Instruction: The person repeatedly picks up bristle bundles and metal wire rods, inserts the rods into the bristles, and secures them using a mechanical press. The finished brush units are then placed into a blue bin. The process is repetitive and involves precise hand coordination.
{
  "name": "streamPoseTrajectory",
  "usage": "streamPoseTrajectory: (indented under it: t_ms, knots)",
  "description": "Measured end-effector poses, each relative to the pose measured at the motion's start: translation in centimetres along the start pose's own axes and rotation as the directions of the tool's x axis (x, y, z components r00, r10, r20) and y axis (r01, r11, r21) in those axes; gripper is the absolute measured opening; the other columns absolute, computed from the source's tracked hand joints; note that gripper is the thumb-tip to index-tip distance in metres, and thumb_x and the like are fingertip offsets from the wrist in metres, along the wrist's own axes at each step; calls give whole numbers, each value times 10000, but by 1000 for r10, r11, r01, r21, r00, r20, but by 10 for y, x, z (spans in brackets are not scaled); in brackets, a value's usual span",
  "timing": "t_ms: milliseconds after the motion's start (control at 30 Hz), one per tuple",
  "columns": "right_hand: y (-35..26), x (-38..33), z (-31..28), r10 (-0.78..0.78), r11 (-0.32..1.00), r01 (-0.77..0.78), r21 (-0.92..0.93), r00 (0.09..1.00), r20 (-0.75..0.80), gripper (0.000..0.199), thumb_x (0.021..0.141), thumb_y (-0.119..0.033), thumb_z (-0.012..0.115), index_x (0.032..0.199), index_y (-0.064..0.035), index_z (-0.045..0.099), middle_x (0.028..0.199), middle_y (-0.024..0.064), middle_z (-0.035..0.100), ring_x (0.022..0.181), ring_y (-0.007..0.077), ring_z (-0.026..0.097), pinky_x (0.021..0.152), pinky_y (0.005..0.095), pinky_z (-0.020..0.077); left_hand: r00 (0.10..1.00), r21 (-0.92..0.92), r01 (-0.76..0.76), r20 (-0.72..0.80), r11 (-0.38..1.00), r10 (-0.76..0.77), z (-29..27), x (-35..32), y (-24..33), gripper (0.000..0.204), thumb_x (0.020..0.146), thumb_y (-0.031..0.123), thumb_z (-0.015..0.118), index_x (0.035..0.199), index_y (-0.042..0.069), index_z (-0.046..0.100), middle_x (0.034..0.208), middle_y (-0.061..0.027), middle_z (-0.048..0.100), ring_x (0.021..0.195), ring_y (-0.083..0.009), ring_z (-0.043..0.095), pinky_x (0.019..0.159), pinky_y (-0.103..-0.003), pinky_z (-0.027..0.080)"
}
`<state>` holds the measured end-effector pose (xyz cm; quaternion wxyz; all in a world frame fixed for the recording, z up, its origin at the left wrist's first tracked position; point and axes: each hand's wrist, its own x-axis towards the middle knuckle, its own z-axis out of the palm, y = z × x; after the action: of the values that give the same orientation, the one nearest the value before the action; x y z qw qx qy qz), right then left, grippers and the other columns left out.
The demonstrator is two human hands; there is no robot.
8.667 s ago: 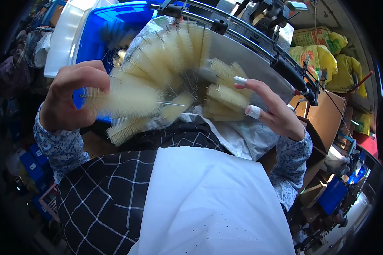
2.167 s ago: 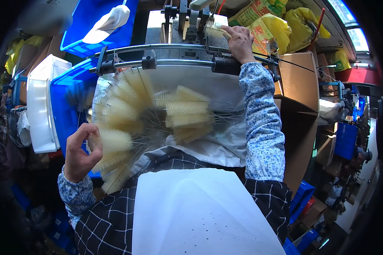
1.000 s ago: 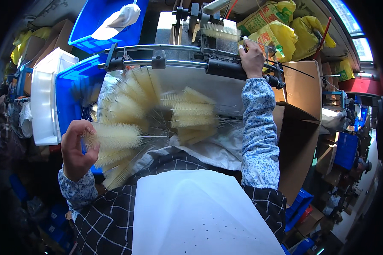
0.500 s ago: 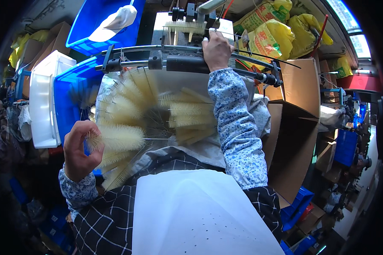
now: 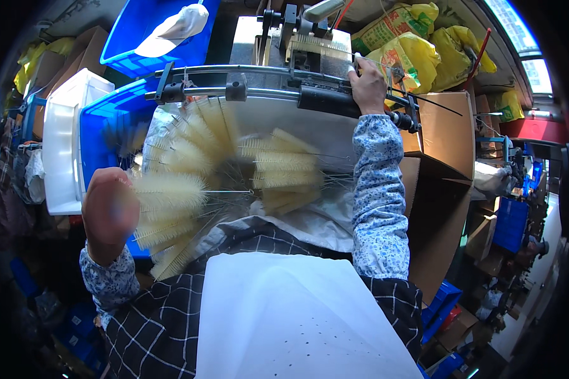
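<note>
Right hand (image 5: pixel 368 86) slides back rightward, seemingly pinching the far brush (image 5: pixel 319 46) beyond the far edge of the table (image 5: pixel 284 117), so it looks mid-work; left hand (image 5: pixel 110 205) blurs beside the brush pile (image 5: pixel 183 155), grip unclear.

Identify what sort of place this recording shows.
Probably a small workshop or factory floor: a black-and-silver metal machine with parallel rails, fanned cream-bristled wire brushes and an open brown cardboard box point that way.
</note>
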<state>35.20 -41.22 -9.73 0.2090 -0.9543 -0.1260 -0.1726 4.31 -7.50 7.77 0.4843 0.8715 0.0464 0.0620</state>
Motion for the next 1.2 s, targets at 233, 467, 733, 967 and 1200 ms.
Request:
streamPoseTrajectory:
  t_ms: [233, 467, 733, 967, 1200]
  knots:
    - [84, 20, -20, 1, 1000, -1, -15, 1000, 23, 278, 799, -229, 566, 1054, -127, 609, 1059, 92, 574, 966, 279, 539, 826, 367, 425, 999, -86, 9, 41, 996, -5, -2, 9, -5, 351, 667, 16, 530, 1009, -4, 453, 943, -75, 438, 846, -145, 449, 795, -267, 374]
    - [105, 31, -49, -216, 924, 280, -261, 944, 248, 207, 854, -223, 506, 1022, -162, 610, 972, 66, 592, 938, 277, 521, 817, 375, 406, 985, -346, 127, 157, 929, -77, 0, 38, -12, 281, 791, 127, 521, 1046, 23, 463, 855, -16, 472, 723, -76, 495, 619, -204, 414]
    - [15, -37, -151, -317, 830, -131, 543, 690, 651, 549, 847, -294, 578, 1293, -43, 381, 1175, 114, 514, 1075, 208, 488, 912, 359, 394, 942, -531, 126, 328, 838, 66, 42, 69, -12, 285, 825, 177, 579, 1043, 38, 460, 853, -49, 543, 742, -86, 547, 670, -215, 476]
    - [-126, -105, -109, -557, 346, -479, 807, 586, 588, 381, 897, -305, 505, 1140, -15, 462, 969, 102, 570, 912, 157, 522, 804, 282, 419, 906, -280, -189, 320, 941, 277, 96, 74, 2, 346, 751, 66, 645, 1043, 57, 459, 974, -65, 541, 847, -142, 568, 796, -290, 464]
    - [-35, -34, -51, -288, 957, 289, -27, 957, 30, 291, 766, -112, 579, 1048, -183, 588, 853, 42, 574, 820, 257, 517, 730, 360, 402, 909, 425, -317, 391, 848, 144, 43, 69, -32, 460, 697, 95, 689, 1105, 64, 479, 1077, -107, 512, 962, -268, 520, 849, -355, 418]
